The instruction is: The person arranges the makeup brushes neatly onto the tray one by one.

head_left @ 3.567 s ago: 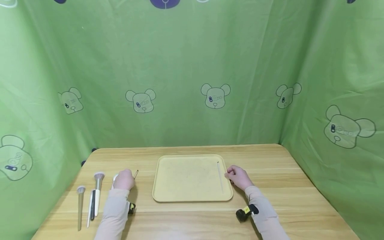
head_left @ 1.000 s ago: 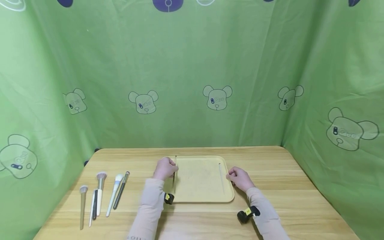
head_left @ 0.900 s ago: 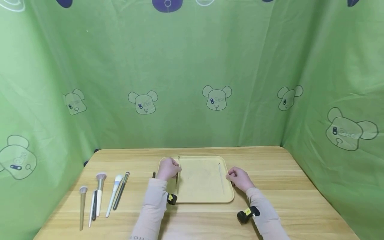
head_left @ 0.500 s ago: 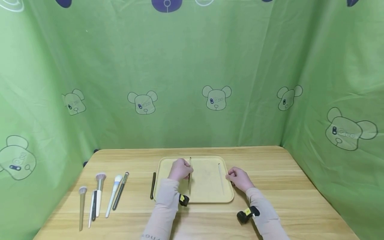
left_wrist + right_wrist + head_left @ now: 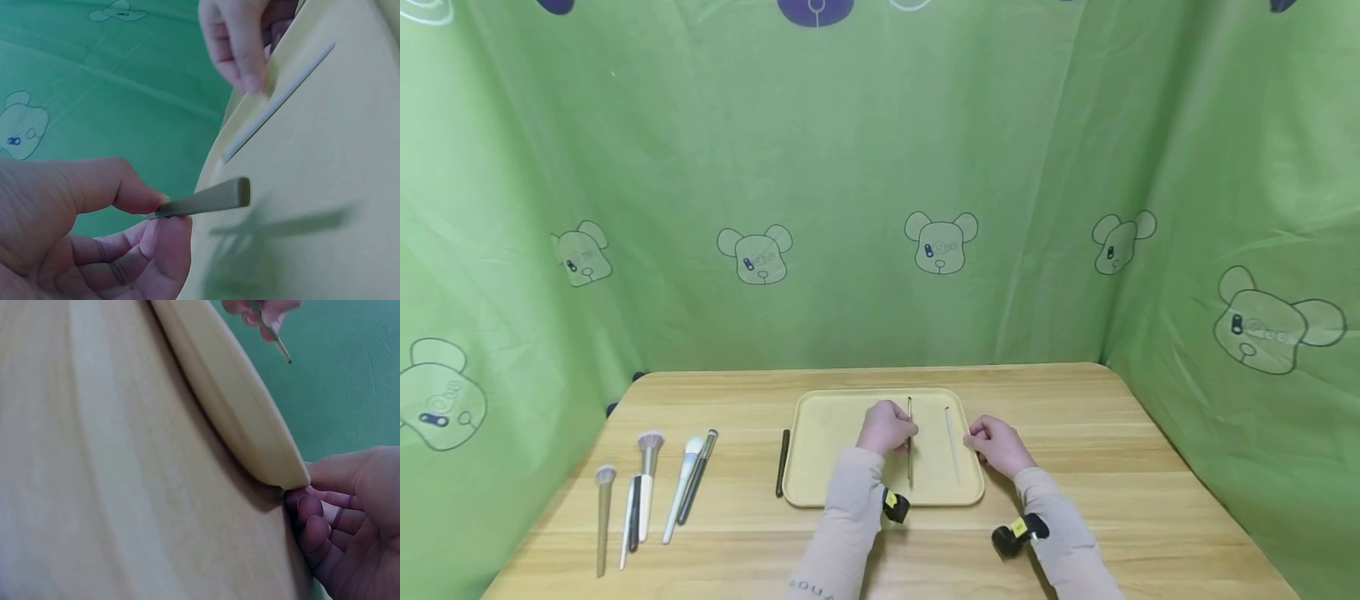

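Observation:
My left hand [image 5: 883,427] pinches a slim makeup brush [image 5: 910,468] between thumb and fingers, over the right half of the yellow tray [image 5: 880,503]. In the left wrist view, the flat handle end of this brush [image 5: 215,197] points toward the tray and casts a shadow on it, clear of the surface. A thin white brush [image 5: 952,446] with a small dark tip lies in the tray near its right side. My right hand [image 5: 998,444] grips the tray's right rim, thumb on top; in the right wrist view, its other fingers curl against the tray's underside [image 5: 234,406].
Several makeup brushes lie at the table's left, among them a tan one [image 5: 603,521], a white-handled one [image 5: 646,487] and a pale blue one [image 5: 682,492]. A short dark stick [image 5: 782,463] lies along the tray's left edge. Green curtain [image 5: 850,317] surrounds the wooden table.
From among the brushes on the left, my left hand has carried the slim brush rightward across the tray. The dark stick has come into view behind it. My right hand keeps its place.

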The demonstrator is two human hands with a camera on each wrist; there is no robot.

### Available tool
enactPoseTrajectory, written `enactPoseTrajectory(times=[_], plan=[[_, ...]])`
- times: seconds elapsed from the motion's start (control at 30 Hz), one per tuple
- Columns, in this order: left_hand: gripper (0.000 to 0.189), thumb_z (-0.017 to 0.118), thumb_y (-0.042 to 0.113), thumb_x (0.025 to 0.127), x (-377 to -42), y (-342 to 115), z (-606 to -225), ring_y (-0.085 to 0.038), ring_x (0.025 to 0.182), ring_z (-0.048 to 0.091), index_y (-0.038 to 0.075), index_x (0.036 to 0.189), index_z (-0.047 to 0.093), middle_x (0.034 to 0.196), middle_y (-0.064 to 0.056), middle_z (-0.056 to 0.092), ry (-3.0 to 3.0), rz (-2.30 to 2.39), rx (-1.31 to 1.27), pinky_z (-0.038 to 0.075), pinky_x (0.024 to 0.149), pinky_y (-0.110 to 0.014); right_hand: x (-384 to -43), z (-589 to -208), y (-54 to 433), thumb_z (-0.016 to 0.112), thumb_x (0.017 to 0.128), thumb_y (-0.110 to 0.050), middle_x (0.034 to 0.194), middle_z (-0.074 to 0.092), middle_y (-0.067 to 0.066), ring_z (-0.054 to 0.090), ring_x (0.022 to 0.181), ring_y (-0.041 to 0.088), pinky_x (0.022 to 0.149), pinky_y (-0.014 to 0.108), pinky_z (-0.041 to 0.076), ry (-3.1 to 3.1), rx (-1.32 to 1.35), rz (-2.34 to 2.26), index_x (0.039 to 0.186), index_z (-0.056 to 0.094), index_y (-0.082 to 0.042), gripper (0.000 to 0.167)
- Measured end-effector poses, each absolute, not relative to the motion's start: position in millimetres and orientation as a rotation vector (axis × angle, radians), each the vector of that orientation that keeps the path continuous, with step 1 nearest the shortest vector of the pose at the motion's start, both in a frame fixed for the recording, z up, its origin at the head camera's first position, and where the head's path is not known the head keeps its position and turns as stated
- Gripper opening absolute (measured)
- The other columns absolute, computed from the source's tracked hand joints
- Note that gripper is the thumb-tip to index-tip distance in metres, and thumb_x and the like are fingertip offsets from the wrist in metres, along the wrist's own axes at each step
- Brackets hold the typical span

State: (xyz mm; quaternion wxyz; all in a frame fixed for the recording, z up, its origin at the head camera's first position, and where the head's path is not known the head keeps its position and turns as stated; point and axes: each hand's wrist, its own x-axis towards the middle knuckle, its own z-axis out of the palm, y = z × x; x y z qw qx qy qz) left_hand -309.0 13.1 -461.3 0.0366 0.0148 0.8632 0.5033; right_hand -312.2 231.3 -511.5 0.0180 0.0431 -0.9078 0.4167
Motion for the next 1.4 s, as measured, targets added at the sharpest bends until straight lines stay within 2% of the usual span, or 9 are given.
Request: enactPoseTrajectory(times=[0.17, 0.5, 0.77, 1.07, 1.4], plan=[[0.01, 0.072, 0.002, 0.076, -310, 27, -469, -0.013, 0.045, 0.057, 0.004, 0.076, 0.063, 0.056, -0.002, 0.059, 2.679, 1.511, 0.033, 0.048, 0.048, -0.02, -312, -511, 231, 0.065, 0.088, -0.008, 0.07, 0.059, 0.005, 0.054, 0.059, 0.012, 0.055, 0.023, 0.045, -2.823, 0.134, 1.295, 0.094, 0.059, 0.002, 0.013], [0.013, 0.074, 0.002, 0.076, -315, 47, -478, -0.011, 0.042, 0.054, 0.004, 0.07, 0.062, 0.057, -0.002, 0.059, 2.643, 1.544, -0.049, 0.051, 0.043, -0.022, -312, -510, 231, 0.064, 0.088, -0.008, 0.07, 0.06, 0.005, 0.054, 0.058, 0.012, 0.053, 0.024, 0.046, -2.821, 0.134, 1.309, 0.095, 0.059, 0.002, 0.013], [0.024, 0.073, 0.004, 0.075, -311, 58, -478, -0.009, 0.034, 0.046, 0.009, 0.058, 0.056, 0.043, 0.002, 0.05, 2.719, 1.461, -0.104, 0.039, 0.035, -0.017, -314, -511, 233, 0.064, 0.089, -0.009, 0.072, 0.06, 0.005, 0.054, 0.059, 0.014, 0.053, 0.025, 0.047, -2.835, 0.123, 1.305, 0.096, 0.059, 0.002, 0.013], [0.012, 0.072, 0.006, 0.075, -311, 71, -477, -0.011, 0.032, 0.045, 0.004, 0.069, 0.062, 0.04, 0.001, 0.049, 2.773, 1.338, -0.105, 0.04, 0.035, -0.02, -314, -513, 233, 0.064, 0.088, -0.008, 0.071, 0.059, 0.003, 0.054, 0.059, 0.013, 0.053, 0.025, 0.047, -2.823, 0.123, 1.313, 0.095, 0.059, 0.002, 0.012], [0.011, 0.068, 0.005, 0.073, -313, 75, -477, -0.01, 0.03, 0.042, 0.006, 0.064, 0.061, 0.04, 0.0, 0.052, 2.88, 1.182, -0.05, 0.038, 0.035, -0.022, -315, -514, 233, 0.064, 0.088, -0.009, 0.073, 0.061, 0.005, 0.055, 0.06, 0.013, 0.054, 0.025, 0.047, -2.831, 0.113, 1.285, 0.094, 0.06, 0.001, 0.013]])
